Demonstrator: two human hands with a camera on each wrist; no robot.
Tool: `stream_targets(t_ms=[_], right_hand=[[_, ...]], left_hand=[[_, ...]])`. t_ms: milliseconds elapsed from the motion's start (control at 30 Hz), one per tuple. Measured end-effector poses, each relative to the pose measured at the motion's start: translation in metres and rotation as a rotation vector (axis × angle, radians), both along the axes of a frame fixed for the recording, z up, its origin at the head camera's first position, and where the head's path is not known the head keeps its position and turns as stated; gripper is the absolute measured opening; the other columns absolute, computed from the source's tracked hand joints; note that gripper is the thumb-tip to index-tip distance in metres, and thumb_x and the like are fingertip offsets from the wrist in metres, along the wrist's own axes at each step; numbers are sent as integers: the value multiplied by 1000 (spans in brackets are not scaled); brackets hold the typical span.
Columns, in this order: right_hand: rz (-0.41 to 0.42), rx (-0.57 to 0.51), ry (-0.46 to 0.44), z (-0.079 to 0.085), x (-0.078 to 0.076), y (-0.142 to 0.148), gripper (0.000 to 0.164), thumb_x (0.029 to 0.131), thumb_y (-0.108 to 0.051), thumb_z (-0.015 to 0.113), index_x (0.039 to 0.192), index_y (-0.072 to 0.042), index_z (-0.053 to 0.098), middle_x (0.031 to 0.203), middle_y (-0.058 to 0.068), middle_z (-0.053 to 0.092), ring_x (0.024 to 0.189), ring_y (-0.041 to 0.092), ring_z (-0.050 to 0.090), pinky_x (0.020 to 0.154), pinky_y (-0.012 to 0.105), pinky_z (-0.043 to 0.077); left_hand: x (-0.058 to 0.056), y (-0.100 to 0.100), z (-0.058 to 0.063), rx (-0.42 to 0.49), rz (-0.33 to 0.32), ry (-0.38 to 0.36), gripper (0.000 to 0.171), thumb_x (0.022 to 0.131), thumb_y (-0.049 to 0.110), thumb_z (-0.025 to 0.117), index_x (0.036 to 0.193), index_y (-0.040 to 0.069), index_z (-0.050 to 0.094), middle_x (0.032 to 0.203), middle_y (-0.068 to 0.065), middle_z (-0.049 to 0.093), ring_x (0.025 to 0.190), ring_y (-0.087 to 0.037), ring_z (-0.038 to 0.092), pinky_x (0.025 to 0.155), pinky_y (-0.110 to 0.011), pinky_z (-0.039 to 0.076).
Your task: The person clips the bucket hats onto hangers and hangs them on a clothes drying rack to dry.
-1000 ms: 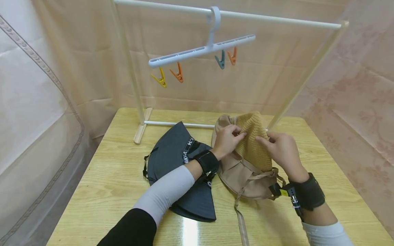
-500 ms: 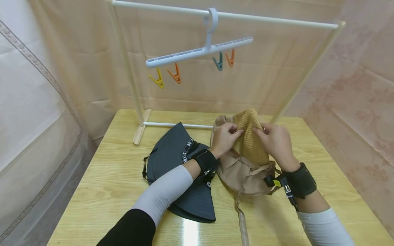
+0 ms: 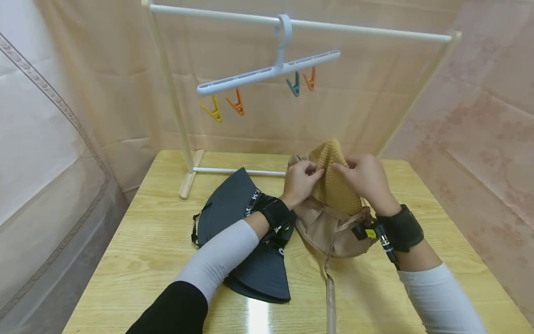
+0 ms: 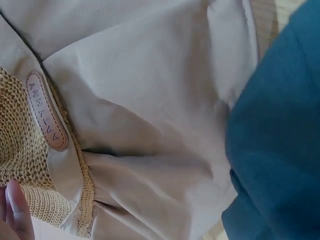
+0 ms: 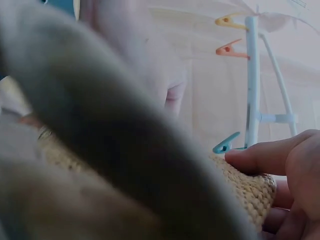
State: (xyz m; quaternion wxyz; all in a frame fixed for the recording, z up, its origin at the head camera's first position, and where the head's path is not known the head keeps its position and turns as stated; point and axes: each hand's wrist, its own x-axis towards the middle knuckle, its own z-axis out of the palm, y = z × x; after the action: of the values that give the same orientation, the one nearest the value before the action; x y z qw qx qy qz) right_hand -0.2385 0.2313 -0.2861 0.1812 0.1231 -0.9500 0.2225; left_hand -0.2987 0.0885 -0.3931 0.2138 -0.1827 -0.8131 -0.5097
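A beige sun hat with a woven straw crown [image 3: 339, 190] and a floppy cloth brim [image 3: 321, 234] is held at the right back of the table. My left hand [image 3: 299, 182] pinches the left of the crown between thumb and fingers. On the crown's right side, my right hand [image 3: 367, 181] grips the straw; in the right wrist view its thumb [image 5: 260, 157] lies over the weave with the fingers behind. A leather label [image 4: 46, 110] shows on the hat in the left wrist view. Below the brim a cloth tie [image 3: 330, 297] hangs down to the table.
A dark bucket hat [image 3: 225, 208] lies under my left forearm, beside the beige one. Behind stands a rack with a white top rail [image 3: 367, 30]. From it hangs a pale blue hanger [image 3: 269, 72] with yellow, orange and teal clips [image 3: 295, 84].
Both hands have raised the beige hat slightly and moved it toward the rack, keeping their hold on the crown. The dark hat stays put. The head view has shifted a little.
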Motion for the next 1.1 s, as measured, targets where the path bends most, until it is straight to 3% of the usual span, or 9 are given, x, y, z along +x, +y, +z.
stream_targets(t_ms=[67, 200, 300, 467, 567, 733, 933, 1100], right_hand=[[5, -9, -16, 3, -4, -2, 37, 93, -25, 66, 64, -3, 58, 51, 0, 39, 47, 16, 37, 48, 29, 31], [26, -6, -7, 9, -10, -5, 26, 93, -21, 66, 95, 3, 74, 68, 15, 66, 56, 20, 48, 54, 30, 37], [18, 6, -8, 13, -13, -5, 31, 93, -19, 65, 111, 6, 70, 81, 21, 70, 56, 21, 50, 54, 30, 38], [-11, 10, -27, 19, -18, -6, 31, 93, -20, 65, 106, 8, 72, 59, 9, 55, 47, 15, 40, 46, 28, 32], [-6, 6, -61, 23, -22, -9, 35, 94, -23, 64, 110, 8, 70, 58, 6, 53, 45, 12, 38, 45, 27, 31], [-4, -7, -105, 32, -26, -15, 41, 96, -26, 61, 117, 8, 66, 66, 12, 59, 42, 10, 37, 42, 25, 30], [-11, -23, -16, 42, -28, -20, 33, 95, -21, 63, 114, 5, 69, 68, 16, 63, 42, 11, 36, 42, 24, 29], [-19, -16, 13, 44, -29, -22, 31, 94, -19, 64, 114, 4, 70, 94, 23, 72, 54, 21, 50, 50, 26, 35]], left_hand=[[-1, 0, 1, 7, -6, -11, 18, 91, 24, 70, 96, 6, 73, 91, -5, 73, 80, -15, 67, 70, -17, 51], [-3, -2, 3, 30, -6, -44, 19, 91, 24, 70, 96, 6, 73, 92, -5, 73, 81, -15, 68, 71, -18, 51], [-6, -4, 5, 57, -9, -60, 20, 90, 25, 72, 96, 6, 72, 91, -6, 73, 80, -16, 67, 71, -19, 51], [-11, -9, 9, 56, -22, -52, 20, 89, 24, 72, 96, 6, 72, 91, -7, 72, 82, -17, 67, 71, -20, 52], [-13, -10, 12, 40, -14, -56, 20, 90, 25, 71, 96, 6, 72, 91, -7, 72, 82, -17, 67, 72, -21, 52], [-15, -13, 17, 27, -13, -75, 21, 91, 27, 69, 97, 7, 72, 91, -5, 73, 82, -15, 67, 72, -21, 50], [-19, -17, 30, 39, -20, -53, 21, 92, 28, 69, 97, 8, 71, 90, -5, 73, 81, -15, 66, 70, -21, 49], [-21, -21, 34, 31, -27, -51, 23, 92, 29, 69, 99, 8, 71, 92, -5, 73, 83, -14, 66, 71, -20, 50]])
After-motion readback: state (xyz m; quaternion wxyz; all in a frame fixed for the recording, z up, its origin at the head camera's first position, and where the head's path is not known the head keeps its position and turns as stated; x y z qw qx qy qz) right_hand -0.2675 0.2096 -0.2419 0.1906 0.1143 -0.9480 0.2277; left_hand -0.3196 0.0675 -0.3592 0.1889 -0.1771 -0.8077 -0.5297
